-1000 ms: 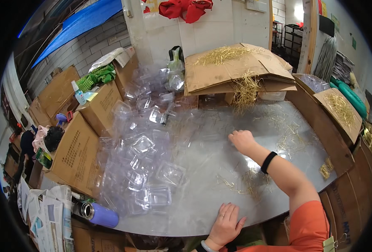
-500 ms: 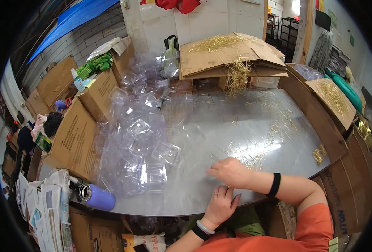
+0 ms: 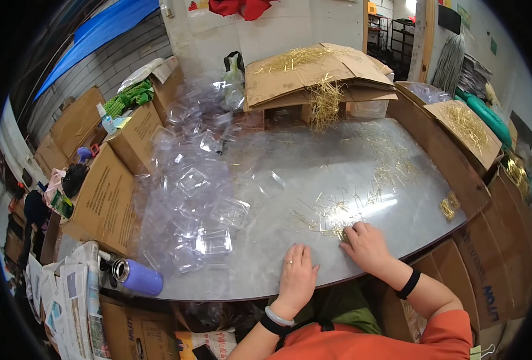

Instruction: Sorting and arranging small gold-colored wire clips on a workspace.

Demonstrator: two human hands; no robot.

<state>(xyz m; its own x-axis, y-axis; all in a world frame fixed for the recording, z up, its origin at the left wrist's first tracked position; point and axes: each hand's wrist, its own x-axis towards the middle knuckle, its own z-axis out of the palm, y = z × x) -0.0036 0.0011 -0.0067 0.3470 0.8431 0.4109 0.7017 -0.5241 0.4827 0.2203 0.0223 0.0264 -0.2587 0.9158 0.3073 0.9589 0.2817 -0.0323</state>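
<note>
My left hand [image 3: 297, 275] lies on the grey tabletop [image 3: 266, 237] near its front edge, fingers stretched forward and nothing seen in them. Further right, my right hand [image 3: 366, 247] has its fingers curled down at the near edge of some loose gold shredded strands [image 3: 338, 215], with a small bit pinched between thumb and fingertips. The strands are thin and scattered, some shining under a light reflection. Left of my hands lies a wide heap of clear plastic boxes [image 3: 189, 180], overlapping one another.
A purple bottle [image 3: 141, 278] stands at the front left beside newspapers [image 3: 68, 300]. Cardboard boxes [image 3: 105, 198] wall the left side. At the back, a cardboard cover [image 3: 320, 78] carries more gold strands, and a small gold clump [image 3: 449, 206] sits by the right edge.
My hands were close together near the front; now they are apart. The right has moved right and forward to the strands, and the left has flattened onto the table. The view has shifted slightly.
</note>
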